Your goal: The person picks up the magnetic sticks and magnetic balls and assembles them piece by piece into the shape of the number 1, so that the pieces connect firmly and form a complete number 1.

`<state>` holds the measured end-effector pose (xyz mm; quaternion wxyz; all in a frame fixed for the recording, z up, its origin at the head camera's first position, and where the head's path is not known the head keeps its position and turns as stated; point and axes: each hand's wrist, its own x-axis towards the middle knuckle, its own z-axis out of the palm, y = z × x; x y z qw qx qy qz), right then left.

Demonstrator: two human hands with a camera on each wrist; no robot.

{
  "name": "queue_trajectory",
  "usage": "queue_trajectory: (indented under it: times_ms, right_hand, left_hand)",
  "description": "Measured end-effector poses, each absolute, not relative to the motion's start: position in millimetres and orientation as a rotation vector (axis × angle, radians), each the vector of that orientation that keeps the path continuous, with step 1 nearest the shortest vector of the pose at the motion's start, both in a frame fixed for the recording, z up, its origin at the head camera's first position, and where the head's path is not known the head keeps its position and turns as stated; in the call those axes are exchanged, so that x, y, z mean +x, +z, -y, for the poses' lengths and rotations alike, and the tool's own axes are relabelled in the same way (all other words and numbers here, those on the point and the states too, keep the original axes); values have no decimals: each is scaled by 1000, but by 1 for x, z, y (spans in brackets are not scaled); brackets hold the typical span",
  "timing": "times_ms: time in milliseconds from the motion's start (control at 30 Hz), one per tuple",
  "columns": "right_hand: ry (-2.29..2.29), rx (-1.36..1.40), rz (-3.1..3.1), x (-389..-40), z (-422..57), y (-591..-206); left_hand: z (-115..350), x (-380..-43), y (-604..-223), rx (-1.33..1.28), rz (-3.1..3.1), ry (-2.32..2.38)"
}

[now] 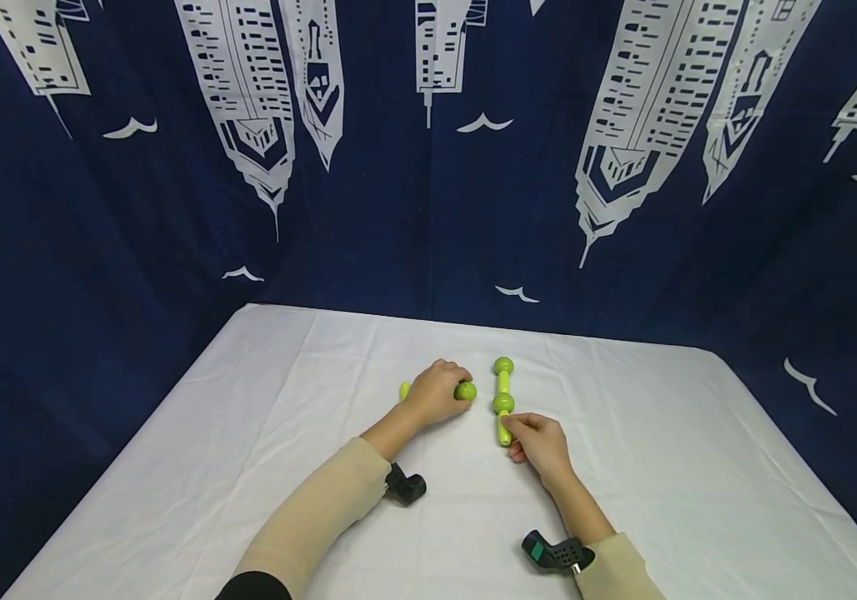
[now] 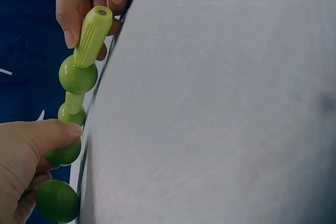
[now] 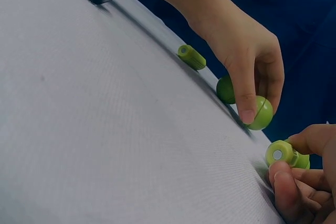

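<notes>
My left hand [image 1: 438, 392] pinches a green ball [image 1: 466, 391] between thumb and fingers, a little left of a green chain. That chain of magnetic toy pieces runs away from me: a ridged rod [image 2: 94, 35], a ball [image 1: 503, 403], a second rod [image 1: 503, 382] and a far ball [image 1: 503, 365]. At its near end, my right hand [image 1: 539, 442] pinches the ridged rod with thumb and fingertips; the rod's end shows a round metal disc [image 3: 277, 155]. Another green ball [image 2: 58, 201] lies close beside my left hand, hidden by it in the head view.
Left of my left hand, a loose green rod [image 3: 191, 57] lies on the white tablecloth [image 1: 308, 400]. Beyond the table's far edge hangs a dark blue curtain [image 1: 428, 242] with white building prints. Black wrist cameras [image 1: 558, 552] sit on both forearms.
</notes>
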<state>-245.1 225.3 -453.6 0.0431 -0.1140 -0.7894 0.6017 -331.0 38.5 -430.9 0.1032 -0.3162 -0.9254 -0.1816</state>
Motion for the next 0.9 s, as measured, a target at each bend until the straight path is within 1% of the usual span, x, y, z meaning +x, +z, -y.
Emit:
queue_trajectory:
  times_ms: [400, 900]
  right_hand:
    - [1831, -340, 2416, -245, -224, -454]
    - [1802, -327, 2437, -244, -225, -452]
  left_hand:
    - [-35, -325, -428, -955, 2695, -627]
    - [-33, -303, -425, -1009, 2666, -673]
